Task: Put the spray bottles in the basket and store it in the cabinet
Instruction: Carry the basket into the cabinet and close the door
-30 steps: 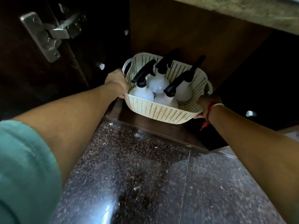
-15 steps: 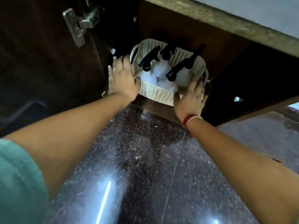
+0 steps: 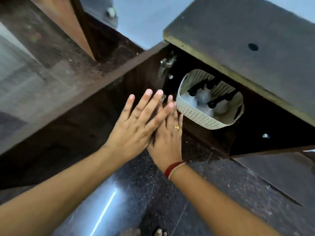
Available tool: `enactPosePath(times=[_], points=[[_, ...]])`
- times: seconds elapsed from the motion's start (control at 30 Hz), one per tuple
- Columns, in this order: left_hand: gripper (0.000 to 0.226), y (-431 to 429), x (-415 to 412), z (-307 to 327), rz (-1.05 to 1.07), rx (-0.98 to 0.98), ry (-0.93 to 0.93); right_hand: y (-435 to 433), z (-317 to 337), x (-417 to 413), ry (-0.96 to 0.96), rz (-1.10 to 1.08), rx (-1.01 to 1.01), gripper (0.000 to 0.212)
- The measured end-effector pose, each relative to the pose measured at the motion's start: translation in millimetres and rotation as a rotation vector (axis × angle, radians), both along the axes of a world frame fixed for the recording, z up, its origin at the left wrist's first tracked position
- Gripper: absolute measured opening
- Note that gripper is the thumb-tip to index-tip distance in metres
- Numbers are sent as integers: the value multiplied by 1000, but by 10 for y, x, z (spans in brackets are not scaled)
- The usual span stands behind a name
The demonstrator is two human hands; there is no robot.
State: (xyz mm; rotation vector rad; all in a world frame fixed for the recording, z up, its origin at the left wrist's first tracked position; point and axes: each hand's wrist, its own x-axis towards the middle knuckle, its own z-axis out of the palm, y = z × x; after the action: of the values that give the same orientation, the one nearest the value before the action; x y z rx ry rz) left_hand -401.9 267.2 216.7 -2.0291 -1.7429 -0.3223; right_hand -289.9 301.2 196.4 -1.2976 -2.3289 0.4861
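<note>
The cream perforated basket (image 3: 196, 114) stands inside the dark wooden cabinet (image 3: 265, 116), on its bottom shelf. White spray bottles (image 3: 203, 97) with black trigger heads stand upright in it. My left hand (image 3: 136, 123) and my right hand (image 3: 167, 133) are both off the basket, just to its left. Their fingers are spread flat, and the left hand lies partly over the right. Both hands hold nothing. They hover in front of the cabinet's left edge, near the open door (image 3: 76, 108).
The open door swings out to the left, its metal hinge (image 3: 166, 64) showing at the top of the opening. A thick stone countertop (image 3: 255, 40) overhangs the cabinet. Below me lies a glossy dark granite floor (image 3: 136, 193).
Both hands have let go of the basket and moved left, coming together in front of the door. The basket now sits deeper in the cabinet. The view has pulled back and tilted.
</note>
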Motion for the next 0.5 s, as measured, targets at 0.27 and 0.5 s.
enactPosePath(times=[0.27,0.5], points=[[72,-359,-522,1198,138,-43,-92,-180,1312,-397,-17,151,0,89],[74,-611,-1069,1821,271,-140,-97,-120,2143,-904,-113,288,55,80]])
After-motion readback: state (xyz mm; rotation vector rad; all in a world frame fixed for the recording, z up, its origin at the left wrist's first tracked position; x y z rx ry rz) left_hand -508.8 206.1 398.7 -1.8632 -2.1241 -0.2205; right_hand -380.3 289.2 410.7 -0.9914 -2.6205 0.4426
